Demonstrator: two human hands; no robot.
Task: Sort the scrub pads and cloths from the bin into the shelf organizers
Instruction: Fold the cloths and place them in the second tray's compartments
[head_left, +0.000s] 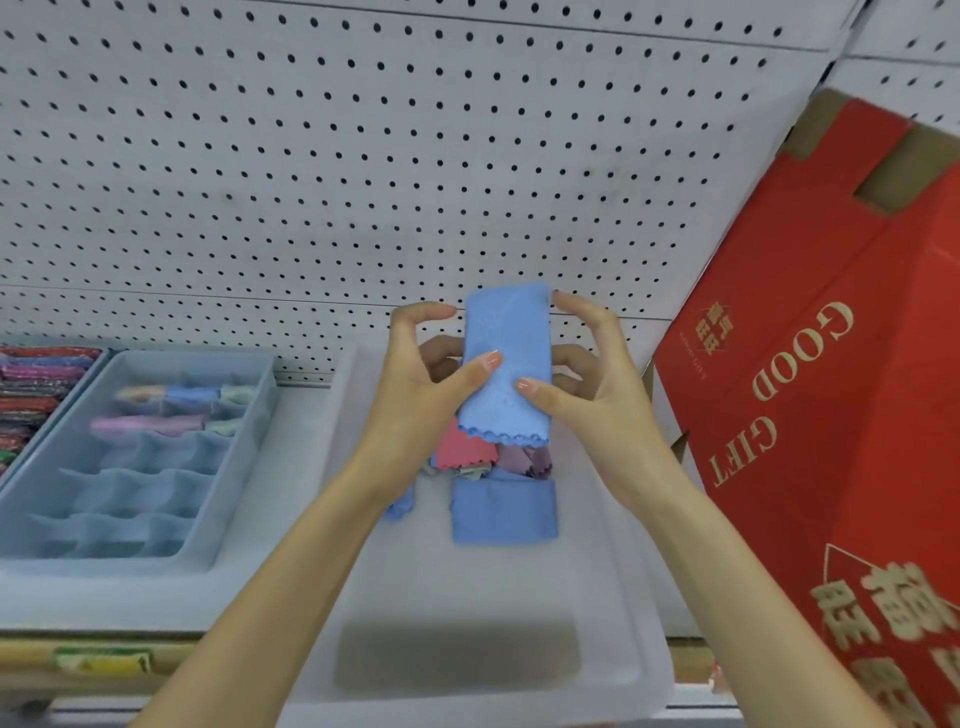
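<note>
Both hands are gripping a folded light-blue cloth with a scalloped hem (506, 358), holding it upright above the white translucent plastic bin (641, 597). The left hand (415, 384) is pinching its left edge and the right hand (592, 384) its right edge, with thumbs pressing on the front. Below it, in the bin, a pink scalloped cloth (462, 449) and a folded blue cloth (504, 512) are lying among others. To the left, a pale-blue divided plastic organizer (130, 499) is sitting on the white shelf (130, 597) with rolled cloths filling its far cells. Beside it, at the frame's edge, colourful glittery scrub pads (36, 395) are showing. A red cardboard gift box (831, 415) is leaning on the right.
</note>
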